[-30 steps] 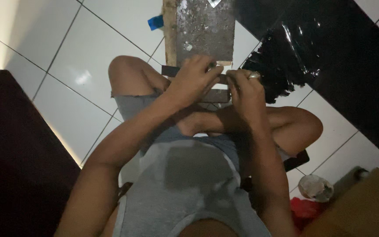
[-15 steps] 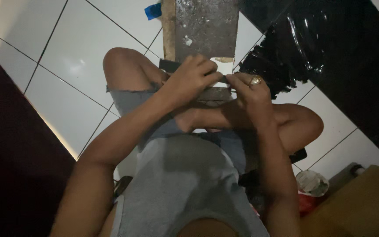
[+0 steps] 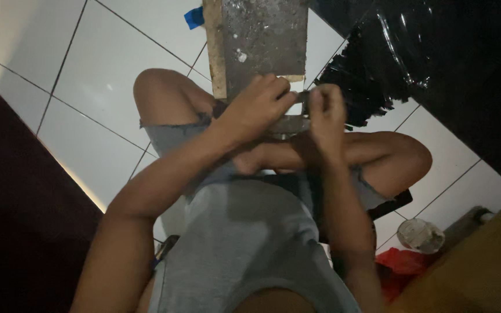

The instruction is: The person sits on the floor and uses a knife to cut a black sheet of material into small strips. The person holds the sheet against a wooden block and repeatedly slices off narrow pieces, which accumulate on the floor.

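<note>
I sit cross-legged on a white tiled floor. My left hand (image 3: 257,105) and my right hand (image 3: 326,110) meet in front of my knees and both pinch a small dark flat piece (image 3: 299,97) between the fingertips. The piece lies at the near end of a grey, paint-flecked wooden board (image 3: 262,36) that stretches away from me. A second grey flat piece (image 3: 290,124) shows just under my hands. What the small piece is stays too dim and hidden by my fingers to tell.
A crumpled black plastic sheet (image 3: 413,52) covers the floor at the upper right. A blue scrap (image 3: 193,17) lies beside the board. A dark mat (image 3: 12,203) is on the left. At the lower right are a small round white container (image 3: 420,235), something red (image 3: 404,264) and a brown box (image 3: 471,272).
My hands stay joined on the small piece while the view has shifted slightly; my right hand's fingers have curled tighter over it, and my left hand has moved a little forward onto the board's end.
</note>
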